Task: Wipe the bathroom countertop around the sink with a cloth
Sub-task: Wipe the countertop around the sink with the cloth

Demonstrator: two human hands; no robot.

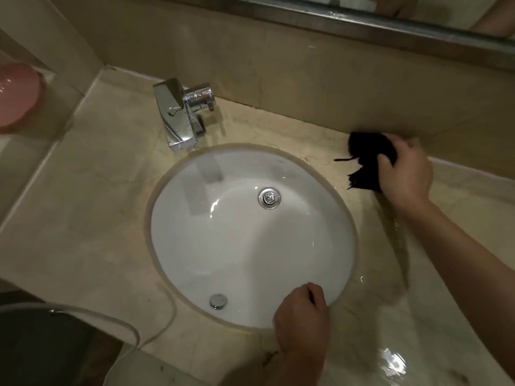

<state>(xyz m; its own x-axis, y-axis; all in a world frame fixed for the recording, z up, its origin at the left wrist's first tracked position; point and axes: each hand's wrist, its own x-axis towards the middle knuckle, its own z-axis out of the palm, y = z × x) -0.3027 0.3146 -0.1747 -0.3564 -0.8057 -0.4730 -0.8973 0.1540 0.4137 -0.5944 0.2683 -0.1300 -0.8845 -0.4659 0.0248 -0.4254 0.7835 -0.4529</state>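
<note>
Cloth [367,160], dark and bunched, is seen in the head view on the desk [92,207] to the right of and behind the sink [320,246], close to the foot of the back wall [278,68]. It is gripped by the right hand [404,174], whose fingers [386,164] are curled over its top, with a loose strand trailing out to the left on the stone. The left hand [302,316] is rested on the near rim of the sink with its fingers curled under; nothing is seen held in it.

The desk is of pale beige marble, and wet sheen is seen on it to the right of the sink and near the front right corner. The round white sink is set under the stone, with a metal drain [269,198] in its middle and an overflow cap [218,301] on its near wall. A chrome tap [181,115] is mounted behind the sink to the left.

The desk is bounded at the back by the wall, above which a metal mirror frame [390,26] is seen, and at the left by a side wall. A pink basin [16,93] is seen beyond the left edge. A white cord [167,319] is draped over the front edge at the left. Bare stone is left open on the left of the sink and on the right in front of the cloth.
</note>
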